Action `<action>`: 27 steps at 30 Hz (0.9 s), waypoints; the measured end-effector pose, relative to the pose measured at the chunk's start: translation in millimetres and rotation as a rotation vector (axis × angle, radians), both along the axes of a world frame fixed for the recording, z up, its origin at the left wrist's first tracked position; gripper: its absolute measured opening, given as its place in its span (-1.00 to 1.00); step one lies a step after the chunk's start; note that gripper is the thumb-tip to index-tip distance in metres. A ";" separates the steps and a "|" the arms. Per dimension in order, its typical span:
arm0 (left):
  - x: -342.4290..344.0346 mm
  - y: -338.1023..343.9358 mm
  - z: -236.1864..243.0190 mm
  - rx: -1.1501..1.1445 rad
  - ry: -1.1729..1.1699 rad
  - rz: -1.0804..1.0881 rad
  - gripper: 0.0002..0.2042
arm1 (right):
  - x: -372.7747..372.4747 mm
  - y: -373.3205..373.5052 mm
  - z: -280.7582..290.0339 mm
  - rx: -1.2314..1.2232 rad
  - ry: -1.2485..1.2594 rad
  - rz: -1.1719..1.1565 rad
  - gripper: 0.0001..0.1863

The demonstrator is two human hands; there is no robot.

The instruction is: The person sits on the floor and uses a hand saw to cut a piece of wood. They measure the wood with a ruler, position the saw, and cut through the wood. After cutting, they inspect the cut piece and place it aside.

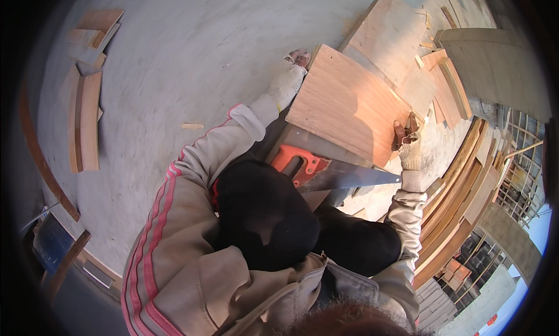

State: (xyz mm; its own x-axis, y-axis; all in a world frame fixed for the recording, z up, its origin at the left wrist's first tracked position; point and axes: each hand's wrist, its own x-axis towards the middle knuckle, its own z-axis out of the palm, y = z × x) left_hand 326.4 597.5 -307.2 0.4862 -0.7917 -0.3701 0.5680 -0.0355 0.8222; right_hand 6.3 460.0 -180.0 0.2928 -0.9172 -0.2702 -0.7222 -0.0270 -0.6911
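A rectangular reddish-brown plywood panel [346, 100] lies in front of me, between my two hands. My left hand [299, 59], in a pale knit glove with bare fingertips, is closed on its far left edge; part of the fingers is hidden. At the panel's right edge, my right hand [407, 135], gloved the same way, grips with the thumb on top. A handsaw [349, 176] with an orange handle rests between the panel and my knees, blade pointing right, its tip close to my right wrist. Under the panel's near side, a darker board [311, 142] partly shows.
More plywood sheets [387, 36] lie beyond the panel, with wood offcuts [445, 82] to their right. Long timber boards [457, 199] are stacked at the right. Short plank pieces [86, 120] sit at the left on the concrete floor [151, 68], and a small wood scrap [192, 126] lies nearer.
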 end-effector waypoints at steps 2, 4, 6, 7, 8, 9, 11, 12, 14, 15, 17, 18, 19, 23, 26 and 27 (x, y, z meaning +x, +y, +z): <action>5.0 -1.0 34.8 0.061 -0.523 -0.044 -0.49 | 11.1 9.7 12.8 0.115 -0.047 -0.038 -0.23; 9.4 -2.4 74.8 0.164 -0.529 -0.230 -0.43 | 1.0 6.0 5.4 0.082 0.010 -0.050 -0.21; 8.1 -5.9 85.6 0.210 -0.497 -0.320 -0.41 | -14.5 -2.6 -8.0 0.019 0.025 -0.031 -0.20; 4.7 -9.9 82.7 0.207 -0.463 -0.320 -0.41 | -25.4 -9.7 -18.7 -0.027 0.011 -0.009 -0.19; 3.6 -11.1 78.2 0.216 -0.437 -0.325 -0.41 | -23.8 -10.6 -20.2 0.007 0.023 -0.019 -0.18; 3.1 -11.2 72.3 0.226 -0.549 -0.309 -0.41 | -23.4 -11.9 -21.5 0.040 0.035 -0.028 -0.17; 5.1 -12.4 58.6 0.212 -0.767 -0.298 -0.42 | -1.1 -3.1 1.2 0.129 0.053 -0.068 -0.16; 5.3 -12.9 50.6 0.179 -0.710 -0.280 -0.42 | 4.4 -2.1 6.8 0.106 0.056 -0.053 -0.15; 4.5 -15.7 43.7 0.127 -0.681 -0.257 -0.42 | -1.5 -4.6 5.5 -0.068 0.080 0.046 -0.14; 4.4 -13.7 42.3 0.114 -0.699 -0.238 -0.42 | 0.3 -5.9 8.1 -0.092 0.173 0.079 -0.14; -13.0 -14.4 75.4 0.174 -0.637 -0.305 -0.42 | -7.8 4.8 24.2 -0.164 0.289 0.069 -0.15; -12.6 -14.1 77.4 0.159 -0.659 -0.298 -0.42 | -9.2 5.2 23.4 -0.121 0.192 0.039 -0.14; -10.2 -13.1 73.1 0.150 -0.681 -0.288 -0.42 | -12.3 2.5 17.4 -0.076 0.090 0.014 -0.14; -18.0 -12.8 78.7 0.179 -0.543 -0.216 -0.42 | -33.3 -3.3 -17.7 -0.100 0.020 -0.024 -0.26; -25.5 -17.8 64.5 0.124 -0.521 -0.226 -0.42 | -71.9 -10.2 -56.9 -0.268 0.395 0.323 -0.41; -27.1 -19.3 62.5 0.094 -0.497 -0.237 -0.42 | -84.6 -11.2 -67.9 -0.362 0.544 0.476 -0.46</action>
